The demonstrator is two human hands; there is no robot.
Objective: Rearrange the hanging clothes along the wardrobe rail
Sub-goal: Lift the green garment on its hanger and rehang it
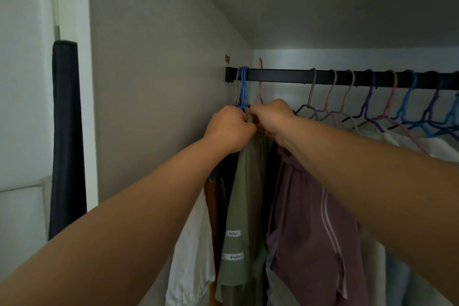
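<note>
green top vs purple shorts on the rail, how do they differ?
The green top is sage, with two white printed labels; the purple shorts are mauve, with pale side stripes. The top hangs nearer the wall, beside white cloth; the shorts hang to its right. Both hands, left hand and right hand, bunch at the top's hanger end; the shorts hang below the right wrist. Both hang under the black rail.

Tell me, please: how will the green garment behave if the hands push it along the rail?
The green garment hangs in soft folds, so it is probably floppy and light. It will likely sway and brush the mauve garment beside it. Both hands grip near its top.
</note>
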